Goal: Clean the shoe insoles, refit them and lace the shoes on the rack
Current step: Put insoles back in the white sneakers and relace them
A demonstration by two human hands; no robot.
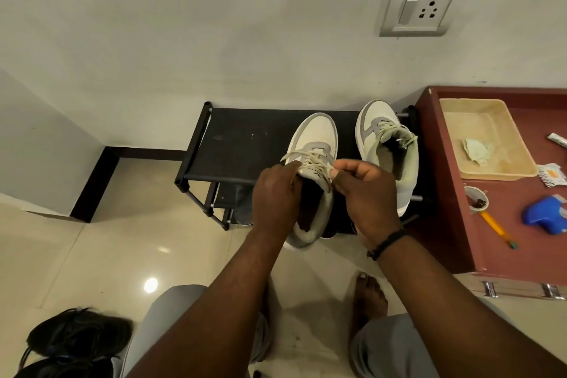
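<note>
On the black rack point(245, 144), the nearer white shoe point(313, 144) sits left of its partner point(386, 144). Both hands, left point(276, 196) and right point(368, 193), pinch its lace point(310, 159), which looks thin, limp and light; best gripped near the ends.

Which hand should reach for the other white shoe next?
Probably the right hand: the other white shoe sits just beside it on the rack. The left hand would have to cross over the shoe being laced.

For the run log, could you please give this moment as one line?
step: lacing | left hand, right hand: pinching laces | near shoe on rack
</note>
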